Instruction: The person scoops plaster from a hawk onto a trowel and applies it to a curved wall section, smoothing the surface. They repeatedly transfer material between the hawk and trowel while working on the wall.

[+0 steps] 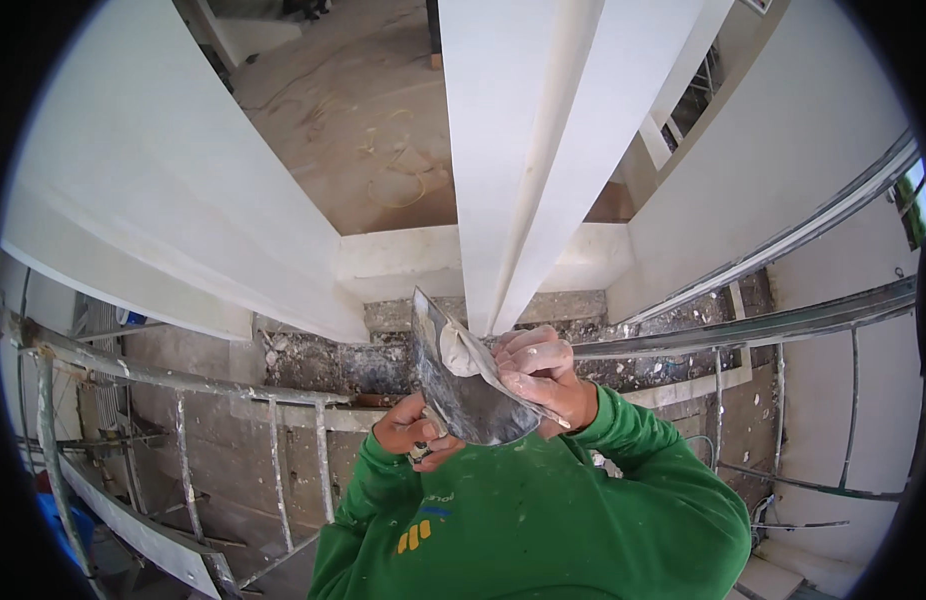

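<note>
Blade (458, 400) slants lengthwise toward upper left, left hand (411, 428) holding its handle (420, 453), right hand (543, 368) a scraper (518, 397).

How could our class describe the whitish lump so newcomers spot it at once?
Find the green sweatshirt. In front, between the left hand and right hand, is a grey metal blade. The whitish lump shows against it, thick and uneven beside smooth metal.

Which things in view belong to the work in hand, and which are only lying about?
Job in hand:
- curved metal blade, between left hand and right hand
- white paste on it

Lying about:
- yellow cord on floor
- scattered pale debris
</note>
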The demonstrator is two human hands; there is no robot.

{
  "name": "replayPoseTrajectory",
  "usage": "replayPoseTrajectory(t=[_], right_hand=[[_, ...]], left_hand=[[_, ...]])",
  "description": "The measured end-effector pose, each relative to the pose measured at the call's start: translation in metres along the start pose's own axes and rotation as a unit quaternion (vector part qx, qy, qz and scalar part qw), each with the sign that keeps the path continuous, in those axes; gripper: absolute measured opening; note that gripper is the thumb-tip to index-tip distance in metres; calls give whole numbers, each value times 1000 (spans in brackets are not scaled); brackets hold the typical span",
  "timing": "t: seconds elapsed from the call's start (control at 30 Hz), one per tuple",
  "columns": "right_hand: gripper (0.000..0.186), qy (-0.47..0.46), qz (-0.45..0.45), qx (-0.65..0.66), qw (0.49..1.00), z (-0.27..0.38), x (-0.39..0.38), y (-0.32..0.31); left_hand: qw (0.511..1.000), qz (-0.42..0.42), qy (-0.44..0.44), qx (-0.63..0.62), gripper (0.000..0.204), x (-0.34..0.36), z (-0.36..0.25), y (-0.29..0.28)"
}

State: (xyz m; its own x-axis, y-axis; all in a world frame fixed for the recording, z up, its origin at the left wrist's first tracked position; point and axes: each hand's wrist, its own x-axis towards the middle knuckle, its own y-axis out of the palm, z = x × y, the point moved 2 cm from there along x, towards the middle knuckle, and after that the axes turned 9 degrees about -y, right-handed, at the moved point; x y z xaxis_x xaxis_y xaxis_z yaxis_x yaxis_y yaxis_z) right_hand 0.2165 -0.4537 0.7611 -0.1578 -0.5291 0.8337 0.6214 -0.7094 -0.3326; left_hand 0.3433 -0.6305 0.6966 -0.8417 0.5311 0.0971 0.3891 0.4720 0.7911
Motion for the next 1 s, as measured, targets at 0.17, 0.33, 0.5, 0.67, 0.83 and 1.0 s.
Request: replayPoseTrajectory(t=[0.17, 0.33, 0.5, 0.67, 0.83, 1.0], right_hand=[[30, 250, -10, -43, 967, -31, -36, -18], [28, 282, -348, 634, 630, -34, -75, 2], [50, 566, -318, 199, 734, 4, -39, 70], [50, 594, -411, 260, 640, 9, -53, 94], [58, 530, -321, 12, 785, 16, -110, 137], [37, 549, -465, 185, 669, 14, -86, 124]], left_hand=[[978, -67, -49, 192, 37, -9, -20, -6], [946, -1, -212, 247, 23, -2, -12, -35], [858, 219, -340, 316, 23, 12, -24, -59], [850, 206, -320, 365, 41, -9, -51, -61], [818, 274, -398, 312, 46, -15, -43, -76], [828, 246, -391, 318, 39, -24, -57, -82]])
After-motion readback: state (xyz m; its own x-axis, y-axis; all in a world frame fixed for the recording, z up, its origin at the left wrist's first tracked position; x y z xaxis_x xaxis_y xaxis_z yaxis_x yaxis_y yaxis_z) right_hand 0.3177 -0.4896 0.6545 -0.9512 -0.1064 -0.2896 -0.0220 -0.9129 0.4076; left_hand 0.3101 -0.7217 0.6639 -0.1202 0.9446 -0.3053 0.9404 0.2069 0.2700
